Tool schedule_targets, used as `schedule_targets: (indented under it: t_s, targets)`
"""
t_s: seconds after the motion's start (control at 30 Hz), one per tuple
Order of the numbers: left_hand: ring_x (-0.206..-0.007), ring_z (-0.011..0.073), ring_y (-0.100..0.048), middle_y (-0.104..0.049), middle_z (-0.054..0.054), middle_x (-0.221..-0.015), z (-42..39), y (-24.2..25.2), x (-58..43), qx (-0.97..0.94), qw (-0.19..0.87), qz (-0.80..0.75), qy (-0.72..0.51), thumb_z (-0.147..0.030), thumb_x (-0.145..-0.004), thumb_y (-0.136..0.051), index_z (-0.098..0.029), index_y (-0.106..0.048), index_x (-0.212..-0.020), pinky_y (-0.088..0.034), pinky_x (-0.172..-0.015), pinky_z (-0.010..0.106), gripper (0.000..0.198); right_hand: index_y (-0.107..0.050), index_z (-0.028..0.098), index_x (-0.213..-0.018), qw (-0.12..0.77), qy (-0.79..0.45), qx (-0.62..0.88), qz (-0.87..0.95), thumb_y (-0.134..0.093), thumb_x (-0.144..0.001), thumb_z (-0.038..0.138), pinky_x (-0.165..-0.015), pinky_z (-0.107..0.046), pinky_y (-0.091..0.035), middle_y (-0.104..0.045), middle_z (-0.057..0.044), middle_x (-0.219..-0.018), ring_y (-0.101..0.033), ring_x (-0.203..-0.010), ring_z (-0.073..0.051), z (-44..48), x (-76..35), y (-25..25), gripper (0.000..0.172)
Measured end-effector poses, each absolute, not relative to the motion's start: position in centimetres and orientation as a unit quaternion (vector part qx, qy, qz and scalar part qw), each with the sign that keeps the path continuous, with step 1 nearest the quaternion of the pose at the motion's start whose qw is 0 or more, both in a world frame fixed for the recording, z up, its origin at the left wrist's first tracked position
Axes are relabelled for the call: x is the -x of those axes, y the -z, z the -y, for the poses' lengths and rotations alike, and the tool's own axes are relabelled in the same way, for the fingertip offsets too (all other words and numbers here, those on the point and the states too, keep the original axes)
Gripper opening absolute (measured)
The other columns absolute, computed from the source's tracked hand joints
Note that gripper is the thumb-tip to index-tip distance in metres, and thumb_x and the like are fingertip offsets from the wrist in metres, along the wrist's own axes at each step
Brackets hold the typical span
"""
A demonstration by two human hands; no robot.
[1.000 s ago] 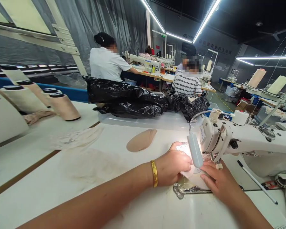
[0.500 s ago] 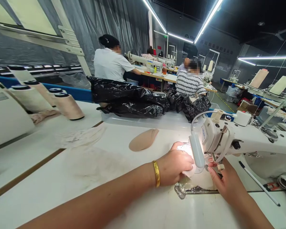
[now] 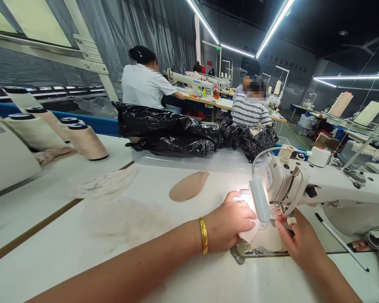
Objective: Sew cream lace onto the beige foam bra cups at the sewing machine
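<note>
My left hand [image 3: 231, 222] is closed on a pale pink fabric piece [image 3: 249, 235], left of the sewing machine's needle. A lacy, brightly lit part of the fabric shows above the fingers. The machine's lamp [image 3: 260, 204] hides some of it. Right of the needle, my right hand [image 3: 300, 237] has thumb and index finger brought together beside the presser foot. What lies between those fingertips is hidden by the hand and machine parts. The white sewing machine [image 3: 303, 176] stands over both hands. A beige oval fabric piece [image 3: 188, 186] lies flat on the table to the left.
Black plastic bags [image 3: 173, 130] lie in a clear bin behind the table. Thread cones [image 3: 87, 142] stand at the left. A white pen [image 3: 341, 240] lies right of my right hand. Two people [image 3: 145, 86] sit at machines further back.
My left hand has shifted slightly down and left, and the fabric's lower corner has swung with it. My right hand stays by the presser foot. The whole view has drifted a little.
</note>
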State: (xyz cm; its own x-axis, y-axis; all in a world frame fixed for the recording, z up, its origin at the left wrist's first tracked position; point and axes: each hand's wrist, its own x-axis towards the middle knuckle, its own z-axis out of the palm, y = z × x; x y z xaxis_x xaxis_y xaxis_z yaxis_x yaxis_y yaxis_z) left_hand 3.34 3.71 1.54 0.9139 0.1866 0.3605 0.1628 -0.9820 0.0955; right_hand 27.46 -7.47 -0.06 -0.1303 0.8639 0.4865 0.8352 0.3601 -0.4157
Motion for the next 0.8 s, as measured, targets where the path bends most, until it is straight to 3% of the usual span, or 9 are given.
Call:
schedule_targets:
  t_s: [0.1, 0.3, 0.47, 0.63, 0.8]
  targets:
    - [-0.09, 0.0236, -0.067, -0.075, -0.002, -0.097, -3.7, -1.5, -3.0, -0.979, 0.038, -0.07, -0.188, -0.002, -0.068, -0.067, -0.02, -0.063, -0.083, -0.032, -0.094, 0.043, 0.023, -0.057, 0.023, -0.111, 0.334, -0.019, 0.565, 0.754, -0.045, -0.106, 0.027, -0.055, -0.03, -0.054, -0.066, -0.009, -0.101, -0.068, -0.088, -0.023, 7.5, -27.6, 0.3, 0.013]
    - [-0.085, 0.0238, -0.065, -0.073, -0.002, -0.088, -3.7, -1.1, -2.8, -0.981, 0.022, -0.084, -0.173, -0.001, -0.061, -0.065, -0.02, -0.064, -0.08, -0.032, -0.093, 0.044, 0.026, -0.06, 0.022, -0.113, 0.328, 0.007, 0.567, 0.755, -0.046, -0.106, 0.026, -0.055, -0.032, -0.056, -0.068, -0.011, -0.1, -0.071, -0.083, -0.024, 7.6, -27.4, 0.4, 0.016]
    - [-0.088, 0.0253, -0.066, -0.075, 0.001, -0.103, -3.4, -0.9, -2.9, -0.976, 0.024, -0.09, -0.196, -0.008, -0.071, -0.067, -0.02, -0.065, -0.084, -0.03, -0.096, 0.048, 0.017, -0.059, 0.023, -0.112, 0.312, 0.038, 0.535, 0.784, -0.045, -0.105, 0.025, -0.066, -0.034, -0.057, -0.069, -0.008, -0.094, -0.069, -0.082, -0.024, 7.6, -27.2, -0.1, 0.016]
    - [-0.08, 0.0224, -0.063, -0.072, -0.001, -0.089, -2.7, -1.1, -2.9, -0.978, 0.002, -0.091, -0.189, -0.016, -0.078, -0.07, -0.019, -0.063, -0.081, -0.03, -0.095, 0.047, 0.009, -0.058, 0.025, -0.107, 0.243, -0.018, 0.512, 0.824, -0.043, -0.105, 0.021, -0.068, -0.033, -0.049, -0.067, -0.003, -0.091, -0.063, -0.081, -0.022, 7.9, -27.1, -0.4, 0.016]
    - [-0.076, 0.0211, -0.06, -0.069, -0.001, -0.084, -1.6, -1.5, -3.0, -0.977, -0.022, -0.081, -0.195, -0.022, -0.086, -0.068, -0.018, -0.059, -0.077, -0.032, -0.091, 0.045, 0.013, -0.06, 0.025, -0.103, 0.185, -0.086, 0.451, 0.869, -0.046, -0.102, 0.014, -0.076, -0.032, -0.048, -0.062, -0.003, -0.092, -0.059, -0.083, -0.019, 8.3, -26.5, -1.1, 0.018]
